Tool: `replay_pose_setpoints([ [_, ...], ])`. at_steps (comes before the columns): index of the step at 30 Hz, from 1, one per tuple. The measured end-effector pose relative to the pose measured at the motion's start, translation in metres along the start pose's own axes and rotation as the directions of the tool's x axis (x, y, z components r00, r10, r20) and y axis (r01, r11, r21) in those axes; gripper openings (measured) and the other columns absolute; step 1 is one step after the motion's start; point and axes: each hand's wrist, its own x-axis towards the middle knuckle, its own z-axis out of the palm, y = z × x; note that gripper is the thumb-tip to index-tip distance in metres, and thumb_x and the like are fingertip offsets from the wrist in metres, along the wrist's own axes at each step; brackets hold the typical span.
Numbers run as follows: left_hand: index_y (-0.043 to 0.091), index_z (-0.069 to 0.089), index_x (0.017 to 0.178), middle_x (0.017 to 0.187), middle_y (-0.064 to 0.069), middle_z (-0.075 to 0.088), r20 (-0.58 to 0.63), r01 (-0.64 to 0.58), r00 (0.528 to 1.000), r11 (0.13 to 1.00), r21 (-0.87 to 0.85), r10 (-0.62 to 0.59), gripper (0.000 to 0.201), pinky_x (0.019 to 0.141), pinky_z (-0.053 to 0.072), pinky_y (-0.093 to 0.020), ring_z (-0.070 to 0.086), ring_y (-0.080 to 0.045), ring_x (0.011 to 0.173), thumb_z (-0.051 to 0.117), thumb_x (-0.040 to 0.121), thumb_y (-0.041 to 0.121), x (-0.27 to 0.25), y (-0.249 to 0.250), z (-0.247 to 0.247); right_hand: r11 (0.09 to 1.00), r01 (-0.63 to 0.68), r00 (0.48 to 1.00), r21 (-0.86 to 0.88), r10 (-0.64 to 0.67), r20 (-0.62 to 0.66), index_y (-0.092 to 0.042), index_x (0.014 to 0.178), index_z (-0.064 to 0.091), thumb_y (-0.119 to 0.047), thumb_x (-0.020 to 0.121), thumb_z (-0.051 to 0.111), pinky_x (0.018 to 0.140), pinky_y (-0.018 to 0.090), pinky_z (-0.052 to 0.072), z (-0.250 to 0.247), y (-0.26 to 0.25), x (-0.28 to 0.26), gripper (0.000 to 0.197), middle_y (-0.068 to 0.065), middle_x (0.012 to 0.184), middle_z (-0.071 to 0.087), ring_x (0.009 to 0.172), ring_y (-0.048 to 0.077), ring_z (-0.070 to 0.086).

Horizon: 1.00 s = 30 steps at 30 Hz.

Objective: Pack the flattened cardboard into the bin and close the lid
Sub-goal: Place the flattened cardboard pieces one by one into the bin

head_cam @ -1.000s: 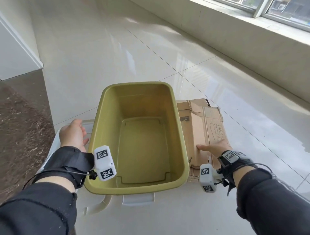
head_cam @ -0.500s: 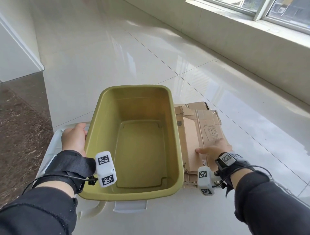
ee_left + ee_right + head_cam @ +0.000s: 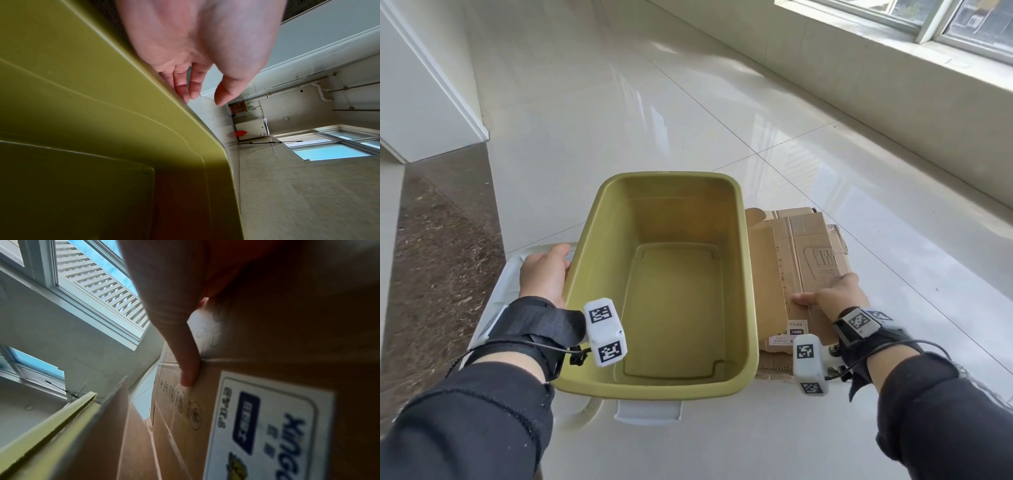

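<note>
An empty olive-green bin (image 3: 748,274) stands on the tiled floor. Its white lid (image 3: 506,284) lies partly under it on the left. My left hand (image 3: 551,267) hangs beside the bin's left rim above the lid. In the left wrist view its fingers (image 3: 185,91) are relaxed and brush the bin's outer wall (image 3: 82,113), holding nothing. Flattened brown cardboard (image 3: 811,246) lies right of the bin. My right hand (image 3: 825,291) grips it near its right edge. The thumb (image 3: 189,366) presses on the labelled top face (image 3: 267,337); the fingers are hidden behind it.
A white latch (image 3: 649,411) sticks out under the bin's near end. A low wall with a window sill (image 3: 893,68) runs along the right. A darker speckled floor strip (image 3: 431,274) lies to the left. Glossy floor tiles (image 3: 619,102) stretch beyond the bin.
My right hand has shifted a little toward the cardboard's right edge and the cardboard's left panel has tipped up slightly beside the bin. My left hand stays by the bin's left rim.
</note>
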Motion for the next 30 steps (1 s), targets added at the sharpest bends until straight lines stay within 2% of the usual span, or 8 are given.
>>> replay_pose_setpoints([
  [4, 0.009, 0.05, 0.065, 0.061, -0.008, 0.059, 0.042, 0.005, 0.999, 1.0, 0.016, -0.006, 0.019, 0.068, 0.051, -0.034, 0.058, -0.023, 0.065, 0.055, 0.083, 0.009, 0.0, -0.002, -0.005, 0.998, 0.016, 1.0, 0.067, -0.016, 0.002, -0.015, 0.101, 0.038, -0.019, 0.064, 0.085, 0.053, 0.032, 0.047, -0.007, -0.004, -0.005, 0.06, 0.003, 0.081, 0.056, 0.067, 0.021, 0.057],
  [6, 0.007, 0.053, 0.063, 0.059, -0.012, 0.061, 0.078, 0.0, 0.997, 0.997, 0.078, -0.006, 0.012, 0.074, 0.055, -0.045, 0.062, -0.029, 0.072, 0.056, 0.075, 0.007, 0.003, -0.005, -0.011, 0.994, 0.007, 1.0, 0.107, -0.007, 0.0, -0.013, 0.107, 0.039, -0.019, 0.063, 0.086, 0.054, 0.033, 0.048, -0.011, -0.004, -0.006, 0.064, 0.005, 0.087, 0.059, 0.071, 0.023, 0.06],
  [9, 0.008, 0.06, 0.074, 0.084, -0.019, 0.066, 0.097, -0.002, 0.995, 0.99, 0.141, -0.012, 0.006, 0.092, 0.052, -0.057, 0.066, -0.034, 0.089, 0.057, 0.07, 0.011, 0.013, -0.012, -0.018, 0.986, -0.004, 1.0, 0.166, 0.008, -0.026, -0.007, 0.112, 0.046, -0.026, 0.056, 0.089, 0.054, 0.031, 0.05, -0.023, -0.004, -0.006, 0.073, 0.007, 0.093, 0.064, 0.073, 0.024, 0.063],
  [13, 0.01, 0.065, 0.092, 0.114, -0.024, 0.067, 0.089, 0.015, 0.996, 0.987, 0.158, -0.029, 0.032, 0.096, 0.049, -0.059, 0.064, -0.041, 0.11, 0.059, 0.062, 0.019, 0.034, -0.022, -0.019, 0.969, 0.028, 0.998, 0.244, -0.012, -0.066, -0.004, 0.114, 0.052, -0.026, 0.059, 0.088, 0.051, 0.026, 0.044, -0.045, -0.01, -0.013, 0.069, 0.007, 0.091, 0.064, 0.069, 0.019, 0.06],
  [17, 0.015, 0.064, 0.084, 0.111, -0.021, 0.068, 0.084, -0.011, 0.996, 0.982, 0.186, -0.004, 0.024, 0.095, 0.05, -0.057, 0.064, -0.04, 0.107, 0.056, 0.061, 0.014, 0.038, -0.027, -0.017, 0.939, 0.079, 0.994, 0.334, -0.049, -0.098, -0.004, 0.106, 0.059, -0.024, 0.059, 0.087, 0.072, 0.041, 0.056, -0.071, -0.024, -0.023, 0.058, 0.012, 0.097, 0.068, 0.084, 0.03, 0.066],
  [20, 0.018, 0.067, 0.083, 0.11, -0.018, 0.07, 0.114, -0.016, 0.993, 0.98, 0.2, -0.007, 0.025, 0.098, 0.049, -0.053, 0.065, -0.038, 0.106, 0.056, 0.064, 0.008, 0.043, -0.032, -0.017, 0.903, 0.114, 0.993, 0.414, -0.088, -0.08, -0.008, 0.085, 0.059, -0.018, 0.063, 0.083, 0.086, 0.052, 0.054, -0.088, -0.04, -0.038, 0.034, 0.014, 0.097, 0.068, 0.095, 0.037, 0.066],
  [24, 0.01, 0.073, 0.106, 0.114, -0.016, 0.071, 0.141, 0.022, 0.989, 0.976, 0.215, -0.054, 0.047, 0.1, 0.049, -0.051, 0.065, -0.036, 0.108, 0.057, 0.062, 0.006, 0.053, -0.038, -0.014, 0.879, 0.175, 0.984, 0.443, -0.173, -0.046, -0.014, 0.078, 0.052, -0.013, 0.07, 0.079, 0.087, 0.054, 0.053, -0.091, -0.069, -0.062, 0.027, 0.01, 0.087, 0.065, 0.094, 0.038, 0.066],
  [30, -0.007, 0.063, 0.121, 0.127, -0.025, 0.063, 0.206, 0.002, 0.976, 0.944, 0.331, -0.075, 0.038, 0.103, 0.046, -0.047, 0.06, -0.039, 0.119, 0.06, 0.085, 0.005, 0.018, -0.021, -0.008, 0.905, 0.242, 0.956, 0.35, -0.284, 0.075, -0.013, 0.093, 0.055, -0.015, 0.064, 0.084, 0.072, 0.043, 0.058, -0.046, -0.108, -0.097, 0.04, 0.009, 0.094, 0.067, 0.081, 0.026, 0.067],
])
